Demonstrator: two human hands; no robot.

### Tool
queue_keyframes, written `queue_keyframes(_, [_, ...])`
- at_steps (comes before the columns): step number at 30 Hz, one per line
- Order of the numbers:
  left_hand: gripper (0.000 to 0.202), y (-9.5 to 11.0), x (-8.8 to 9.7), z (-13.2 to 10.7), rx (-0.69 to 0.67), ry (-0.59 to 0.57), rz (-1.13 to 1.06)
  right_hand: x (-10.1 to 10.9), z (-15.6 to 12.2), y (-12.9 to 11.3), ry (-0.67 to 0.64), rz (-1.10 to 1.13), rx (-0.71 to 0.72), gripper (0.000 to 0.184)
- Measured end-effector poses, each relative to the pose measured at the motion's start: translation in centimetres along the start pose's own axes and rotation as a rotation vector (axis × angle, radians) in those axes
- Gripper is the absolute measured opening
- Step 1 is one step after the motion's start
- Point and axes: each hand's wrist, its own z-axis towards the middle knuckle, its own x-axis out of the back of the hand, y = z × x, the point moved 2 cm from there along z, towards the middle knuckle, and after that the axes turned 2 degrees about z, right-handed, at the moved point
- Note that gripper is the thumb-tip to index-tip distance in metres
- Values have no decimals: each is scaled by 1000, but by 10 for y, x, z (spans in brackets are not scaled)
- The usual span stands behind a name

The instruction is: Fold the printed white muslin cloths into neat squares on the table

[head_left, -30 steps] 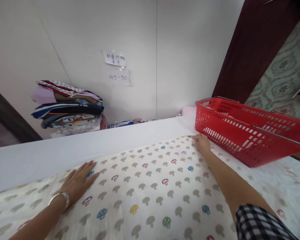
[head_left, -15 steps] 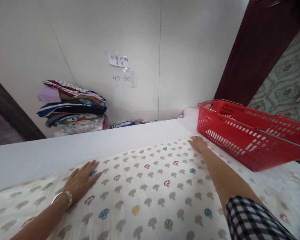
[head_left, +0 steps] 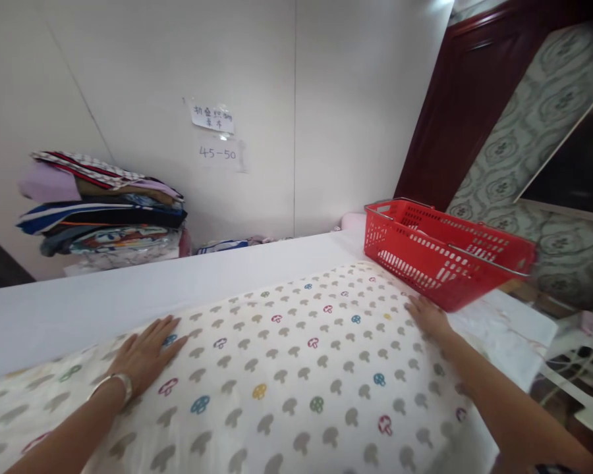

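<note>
A white cloth printed with small mushrooms lies spread over the white table. My left hand rests flat on the cloth near its far left edge, fingers spread, a bracelet on the wrist. My right hand lies flat on the cloth's right side, fingers stretched out, close to the front of a red plastic basket. Neither hand holds anything.
The red basket stands at the table's right end. A stack of folded fabrics sits against the wall at the back left. Two paper labels are stuck on the wall. A dark wooden door is at the right.
My right hand has slid back along the cloth's right side, from the far corner toward me. My left hand has stayed flat in place. The view has turned slightly right.
</note>
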Motion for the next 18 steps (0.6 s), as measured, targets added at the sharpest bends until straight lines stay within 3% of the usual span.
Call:
queue_keyframes(5, [55,5,10,3,-22,-34,19,2,-59,73,19,2,-143,53])
queue_keyframes(10, [44,20,20,-18,-149,13,129,13,-111,111,70,14,-212,49])
queue_keyframes(14, [47,28,18,-78,-260,48,-10,22,-136,124,112,92,-234,54])
queue_keyframes(18, [55,-2,3,-161,-239,88,-152,23,-150,116,88,243,-337,65])
